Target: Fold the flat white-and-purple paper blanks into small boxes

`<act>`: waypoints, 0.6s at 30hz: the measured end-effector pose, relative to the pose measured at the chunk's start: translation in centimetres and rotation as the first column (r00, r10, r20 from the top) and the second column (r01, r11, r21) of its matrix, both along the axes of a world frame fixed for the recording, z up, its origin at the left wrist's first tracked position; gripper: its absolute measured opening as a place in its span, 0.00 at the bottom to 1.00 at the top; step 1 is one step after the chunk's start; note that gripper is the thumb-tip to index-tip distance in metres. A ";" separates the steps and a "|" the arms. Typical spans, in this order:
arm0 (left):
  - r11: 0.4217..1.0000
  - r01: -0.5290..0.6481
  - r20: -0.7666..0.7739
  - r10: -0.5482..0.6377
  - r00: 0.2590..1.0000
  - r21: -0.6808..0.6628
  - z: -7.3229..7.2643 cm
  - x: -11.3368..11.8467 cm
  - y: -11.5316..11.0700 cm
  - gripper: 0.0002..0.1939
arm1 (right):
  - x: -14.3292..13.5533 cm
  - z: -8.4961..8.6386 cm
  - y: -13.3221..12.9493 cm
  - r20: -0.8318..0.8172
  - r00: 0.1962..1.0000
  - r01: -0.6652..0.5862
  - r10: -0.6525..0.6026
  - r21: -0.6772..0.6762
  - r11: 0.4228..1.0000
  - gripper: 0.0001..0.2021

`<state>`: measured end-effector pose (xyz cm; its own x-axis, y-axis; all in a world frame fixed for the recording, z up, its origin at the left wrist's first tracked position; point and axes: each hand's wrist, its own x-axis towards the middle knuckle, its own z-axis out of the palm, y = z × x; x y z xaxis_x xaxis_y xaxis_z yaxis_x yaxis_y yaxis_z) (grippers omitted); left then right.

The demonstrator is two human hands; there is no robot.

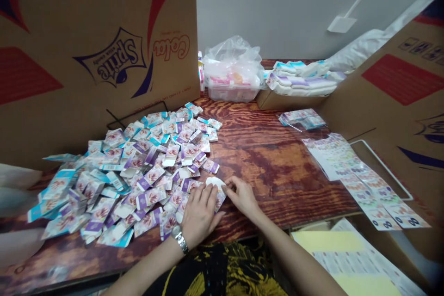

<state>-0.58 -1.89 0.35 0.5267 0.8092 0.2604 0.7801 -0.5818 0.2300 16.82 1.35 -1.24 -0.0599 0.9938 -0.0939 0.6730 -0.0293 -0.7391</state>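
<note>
A small printed paper carton [221, 198] with a white flap lies on the table's wooden top in front of me. My left hand [201, 212] rests flat over its left side, fingers stretched out and thumb apart; a watch is on that wrist. At the carton's right edge, my right hand [241, 196] has thumb and forefinger pinched together on it. My fingers hide part of the carton. Left of my hands spreads a big heap of similar small cartons [152, 175], white with purple or blue ends, some with flaps standing out.
Large cardboard boxes [104, 23] stand at left and right. At the back are a plastic tub in a clear bag [232, 78] and an open box of packs [301, 84]. Printed sticker sheets [367, 185] lie at right; more sheets [340, 245] sit below the table edge.
</note>
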 end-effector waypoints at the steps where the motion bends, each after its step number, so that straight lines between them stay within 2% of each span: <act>1: 1.000 -0.010 -0.027 0.010 1.000 -0.008 -0.2 0.0 0.0 0.28 | -0.1 0.0 0.1 0.023 1.000 0.003 -0.004 0.009 1.000 0.08; 6: 0.999 -0.048 -0.094 0.047 0.994 -0.011 -0.6 -0.2 0.1 0.29 | -0.1 0.5 0.1 0.182 0.983 -0.007 -0.009 0.087 0.996 0.09; 8: 0.999 -0.053 -0.080 0.053 0.995 -0.006 -0.5 -0.3 0.1 0.30 | -0.1 1.3 0.0 0.171 0.985 -0.023 0.003 0.116 0.993 0.09; 11: 0.997 -0.074 -0.016 0.074 0.997 0.005 -0.3 -0.3 0.4 0.33 | -0.1 2.7 0.1 -0.003 0.998 -0.062 0.062 0.066 0.996 0.11; 14: 0.995 -0.100 0.063 0.099 0.993 0.004 0.1 -0.3 0.9 0.35 | -0.4 4.0 0.2 -0.206 0.974 -0.095 0.094 0.003 0.995 0.11; 18: 0.995 -0.097 0.134 0.101 0.986 -0.033 0.6 -0.8 1.6 0.33 | -1.2 5.0 0.5 -0.296 0.952 -0.082 0.081 0.008 0.997 0.10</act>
<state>-1.34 -0.25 0.93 0.4049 0.8630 0.3021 0.7943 -0.4956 0.3514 15.66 1.83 3.78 -0.1662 0.9840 -0.0638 0.4245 0.0130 -0.9053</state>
